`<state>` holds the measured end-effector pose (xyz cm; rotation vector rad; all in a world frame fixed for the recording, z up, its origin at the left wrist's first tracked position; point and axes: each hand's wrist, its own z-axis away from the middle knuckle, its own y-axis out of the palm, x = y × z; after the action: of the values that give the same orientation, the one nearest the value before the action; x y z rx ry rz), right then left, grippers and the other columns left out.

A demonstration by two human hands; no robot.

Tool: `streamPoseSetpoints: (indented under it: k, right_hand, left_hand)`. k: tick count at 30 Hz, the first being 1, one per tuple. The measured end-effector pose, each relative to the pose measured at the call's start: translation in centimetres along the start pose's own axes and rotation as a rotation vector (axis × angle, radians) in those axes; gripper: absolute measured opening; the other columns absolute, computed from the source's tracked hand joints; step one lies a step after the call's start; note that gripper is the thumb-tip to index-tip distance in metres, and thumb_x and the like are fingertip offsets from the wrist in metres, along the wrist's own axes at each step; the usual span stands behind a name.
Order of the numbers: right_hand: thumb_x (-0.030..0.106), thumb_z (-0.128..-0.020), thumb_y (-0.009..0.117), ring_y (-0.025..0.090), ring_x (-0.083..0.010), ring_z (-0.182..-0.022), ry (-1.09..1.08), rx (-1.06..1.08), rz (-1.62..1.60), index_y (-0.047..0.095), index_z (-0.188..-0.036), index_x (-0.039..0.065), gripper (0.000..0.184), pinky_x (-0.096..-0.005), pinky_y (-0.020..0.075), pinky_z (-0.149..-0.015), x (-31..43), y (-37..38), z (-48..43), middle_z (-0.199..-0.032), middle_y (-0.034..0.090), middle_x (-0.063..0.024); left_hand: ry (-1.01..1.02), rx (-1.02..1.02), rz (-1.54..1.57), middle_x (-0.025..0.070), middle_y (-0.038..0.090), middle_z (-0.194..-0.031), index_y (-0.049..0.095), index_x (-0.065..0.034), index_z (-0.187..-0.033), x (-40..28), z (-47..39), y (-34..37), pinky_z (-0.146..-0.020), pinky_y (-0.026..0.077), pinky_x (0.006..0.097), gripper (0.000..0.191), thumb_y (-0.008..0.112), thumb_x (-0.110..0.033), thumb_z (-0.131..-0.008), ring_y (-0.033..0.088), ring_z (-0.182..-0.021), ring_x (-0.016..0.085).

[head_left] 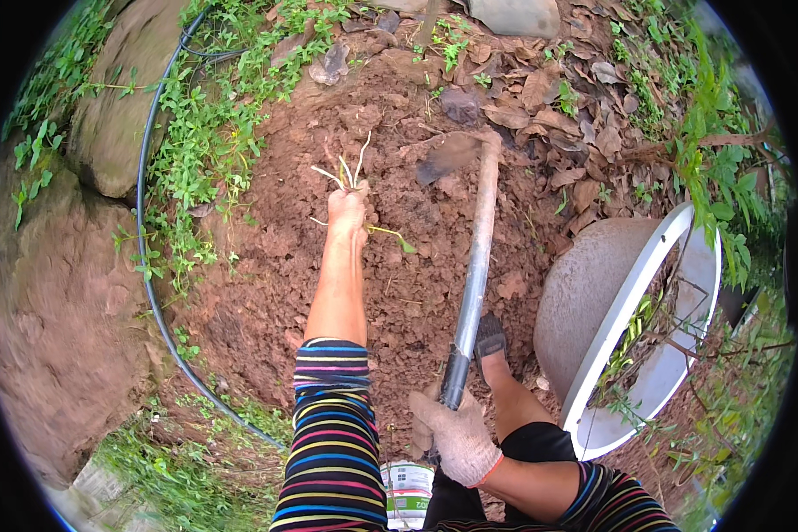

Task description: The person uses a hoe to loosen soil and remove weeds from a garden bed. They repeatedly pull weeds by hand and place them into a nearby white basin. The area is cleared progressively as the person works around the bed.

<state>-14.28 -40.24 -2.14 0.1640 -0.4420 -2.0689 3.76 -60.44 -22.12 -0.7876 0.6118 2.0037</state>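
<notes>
My left hand point(348, 207), bare, is stretched out over the loose reddish soil point(399, 292), closed on a small bunch of pale roots point(351, 169). A thin stem with a small green leaf point(405, 245) sticks out on its right side. My right hand point(457, 429), in a knitted work glove, grips the dark lower part of a hoe's long handle point(473, 306). The hoe's metal blade point(447, 156) rests on the soil to the right of and slightly beyond my left hand. The blade's edge is partly hidden in the dirt.
A large white-rimmed basin point(612, 326) holding plants stands at the right, near my foot point(491, 339). A black hose point(142, 199) curves along the left beside big rocks point(60, 286). Dry leaves point(538, 113) lie at the top right. A labelled white bucket point(409, 489) is near my legs.
</notes>
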Motion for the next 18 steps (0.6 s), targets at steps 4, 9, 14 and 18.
streamPoseSetpoints:
  k: [4, 9, 14, 18]
  right_hand:
    - [0.010, -0.085, 0.064, 0.046, -0.0154, -0.042, -0.008, 0.017, -0.030, 0.040, -0.086, 0.010, 0.024, -0.0310, 0.0406, -0.039, 1.1, 0.4, 0.0, -0.056, 0.046, -0.0033]
    - [0.011, -0.085, 0.064, 0.045, -0.0148, -0.042, -0.008, 0.066, -0.007, 0.041, -0.086, 0.013, 0.024, -0.0308, 0.0394, -0.038, 0.2, 0.1, -0.1, -0.057, 0.044, -0.0017]
    - [0.011, -0.086, 0.063, 0.045, -0.0148, -0.042, -0.048, 0.007, 0.016, 0.041, -0.087, 0.013, 0.022, -0.0307, 0.0397, -0.039, -0.4, 0.6, 0.1, -0.057, 0.045, -0.0015]
    - [0.012, -0.086, 0.063, 0.045, -0.0147, -0.043, -0.026, -0.018, -0.004, 0.041, -0.087, 0.014, 0.022, -0.0307, 0.0400, -0.040, -0.4, 0.6, 0.1, -0.057, 0.045, -0.0012]
  left_hand:
    - [0.054, -0.089, 0.065, 0.0008, 0.046, -0.062, 0.050, -0.0078, -0.081, -3.5, 2.8, -1.1, -0.040, 0.036, 0.0267, 0.015, 0.061, -0.013, -0.087, 0.045, -0.049, 0.013]
    - [0.105, 0.033, -0.149, 0.0008, 0.048, -0.063, 0.052, -0.0074, -0.084, -3.9, 2.0, -4.7, -0.040, 0.035, 0.0259, 0.016, 0.061, -0.020, -0.088, 0.044, -0.049, 0.012]
    - [0.239, 0.005, -0.392, 0.0008, 0.055, -0.066, 0.055, -0.0069, -0.084, -1.6, -0.5, -2.2, -0.047, 0.038, 0.0263, 0.004, 0.058, -0.008, -0.087, 0.047, -0.054, 0.010]
    - [0.452, -0.051, -0.859, 0.0197, 0.065, -0.084, 0.063, -0.0008, -0.100, 0.6, -3.7, -0.7, -0.072, 0.047, 0.0406, 0.026, 0.064, -0.012, -0.076, 0.063, -0.081, 0.034]
